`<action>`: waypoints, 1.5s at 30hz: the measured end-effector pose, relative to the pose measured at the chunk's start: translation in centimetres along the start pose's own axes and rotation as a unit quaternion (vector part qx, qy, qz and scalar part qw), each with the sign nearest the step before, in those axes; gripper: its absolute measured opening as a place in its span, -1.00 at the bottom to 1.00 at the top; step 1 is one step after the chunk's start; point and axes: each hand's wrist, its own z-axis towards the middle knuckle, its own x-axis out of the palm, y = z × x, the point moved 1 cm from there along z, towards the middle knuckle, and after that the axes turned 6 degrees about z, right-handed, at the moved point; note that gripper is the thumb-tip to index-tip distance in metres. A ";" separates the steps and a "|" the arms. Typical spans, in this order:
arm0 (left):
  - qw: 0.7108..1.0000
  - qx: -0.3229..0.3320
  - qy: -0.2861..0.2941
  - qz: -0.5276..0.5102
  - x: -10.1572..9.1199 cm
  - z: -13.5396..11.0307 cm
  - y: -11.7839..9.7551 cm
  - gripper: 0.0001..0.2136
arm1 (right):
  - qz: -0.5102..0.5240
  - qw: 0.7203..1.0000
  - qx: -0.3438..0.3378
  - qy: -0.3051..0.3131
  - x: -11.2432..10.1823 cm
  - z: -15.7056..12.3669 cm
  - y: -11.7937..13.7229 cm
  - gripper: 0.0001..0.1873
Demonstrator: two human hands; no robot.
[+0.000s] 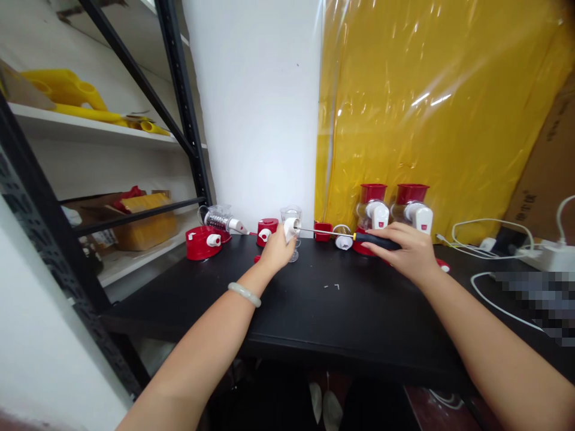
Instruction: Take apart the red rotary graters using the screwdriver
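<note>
My left hand (277,248) is closed around a white plastic part (291,225) with a round opening that faces right. Just behind it stands a clear plastic body (291,212); whether the two are joined is hard to tell. In my right hand (414,248) is a screwdriver (375,240) with a black and yellow handle, held level. Its long metal shaft points left and its tip reaches the opening of the white part. Two small metal bits (336,287) lie on the black table (305,314) below the shaft.
Two red-and-white rotary graters (374,209) stand at the back right. Red bases (200,244) and a grater drum (218,221) sit at the back left. White cables (489,239) and a power strip (554,256) lie on the right. A shelf rack (182,90) borders the left.
</note>
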 end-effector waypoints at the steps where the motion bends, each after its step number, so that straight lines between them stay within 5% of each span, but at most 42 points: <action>1: 1.000 0.002 0.001 -0.002 0.0 0.0 0.0 -0.73 | 0.001 1.000 -0.002 0.002 0.0 0.0 0.0 -0.76; 12: 0.999 -0.004 0.035 -0.005 0.2 -0.1 0.1 -0.72 | 0.058 0.997 -0.040 0.012 -0.3 0.3 0.0 -0.80; 16: 0.999 -0.008 0.037 0.009 0.1 -0.1 -0.2 -0.72 | 0.128 0.989 0.062 -0.029 0.6 0.0 -0.7 -0.75; 20: 0.999 -0.008 0.038 0.038 -0.4 -0.2 -0.8 -0.74 | 0.238 0.945 0.200 -0.099 1.7 -0.6 -2.3 -0.64; 25: 0.997 -0.024 0.040 0.067 -0.9 -0.6 -1.8 -0.74 | 0.230 0.929 0.287 -0.035 1.3 -0.9 -3.4 -0.49; 29: 0.996 -0.029 0.043 0.075 -1.0 -0.7 -2.1 -0.73 | 0.149 0.956 0.253 -0.023 0.6 -0.5 -3.4 -0.64; 37: 0.996 -0.046 0.034 0.062 -1.2 -0.3 -1.7 -0.73 | 0.195 0.970 0.140 -0.041 0.9 -0.2 -3.5 -0.74; 41: 0.996 -0.042 0.038 0.062 -1.2 -0.6 -2.1 -0.73 | 0.258 0.947 0.180 -0.066 1.1 -0.3 -3.9 -0.58; 45: 0.995 -0.050 0.045 0.074 -1.1 -0.9 -2.6 -0.73 | 0.358 0.897 0.248 -0.079 1.5 -0.4 -4.5 -0.66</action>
